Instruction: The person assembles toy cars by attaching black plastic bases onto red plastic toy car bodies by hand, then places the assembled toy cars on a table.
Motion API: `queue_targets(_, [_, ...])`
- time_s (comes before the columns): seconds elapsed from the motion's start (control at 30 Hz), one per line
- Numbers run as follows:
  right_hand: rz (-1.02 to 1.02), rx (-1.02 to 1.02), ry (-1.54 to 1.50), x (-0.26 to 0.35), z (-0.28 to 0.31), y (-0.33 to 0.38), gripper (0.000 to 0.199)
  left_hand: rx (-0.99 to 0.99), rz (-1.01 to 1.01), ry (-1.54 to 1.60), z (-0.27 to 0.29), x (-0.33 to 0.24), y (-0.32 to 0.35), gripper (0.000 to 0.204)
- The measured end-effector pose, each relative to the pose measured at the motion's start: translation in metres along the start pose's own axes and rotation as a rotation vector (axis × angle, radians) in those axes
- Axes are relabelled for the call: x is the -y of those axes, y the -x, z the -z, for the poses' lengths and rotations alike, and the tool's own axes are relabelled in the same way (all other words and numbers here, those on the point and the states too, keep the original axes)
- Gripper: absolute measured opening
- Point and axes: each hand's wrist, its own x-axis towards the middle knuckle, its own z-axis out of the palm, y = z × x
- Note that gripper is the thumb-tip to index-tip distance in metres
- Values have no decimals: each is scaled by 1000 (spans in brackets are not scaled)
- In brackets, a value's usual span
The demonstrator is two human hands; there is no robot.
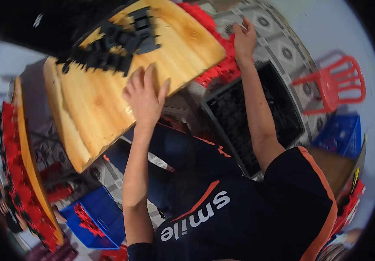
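My left hand (146, 95) is over the near edge of a light wooden table (98, 98), fingers spread and holding nothing. Just beyond its fingertips lie several black plastic parts (120, 41), jagged and clip-like, in a loose cluster. My right hand (245, 41) reaches out past the table's right side, above a heap of red plastic parts (224, 65). Its fingers are bent but apart, with nothing visible between them. Below my right forearm stands a black crate (226, 124) with many dark parts inside.
A red plastic chair (337, 82) and a blue crate (340, 135) stand at the right. At lower left are another blue crate (113, 213) with red parts and a wooden board (33, 169) lined with red parts. Something large and black (43, 30) borders the table's far left.
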Motion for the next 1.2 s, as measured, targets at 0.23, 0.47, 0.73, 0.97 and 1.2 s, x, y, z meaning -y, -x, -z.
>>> queue_targets(0.23, [-294, 289, 436, -93, 158, 26, 29, -20, -77, -157, -8, -14, -4, 44])
queue_targets(0.47, [-248, 329, 441, -127, 159, 69, 29, 50, -65, -208, -12, -17, 0, 44])
queue_targets(0.73, [-241, 521, 333, -140, 40, 30, 69, 125, -34, -208, -9, -23, -10, 45])
queue_targets(0.97, [-313, 737, 554, -213, -114, -44, 120, 243, 21, -216, -5, -22, -17, 51])
queue_targets(1.2, [-29, 889, 991, -264, -239, -123, 127, 380, 65, -231, -3, -22, -22, 53])
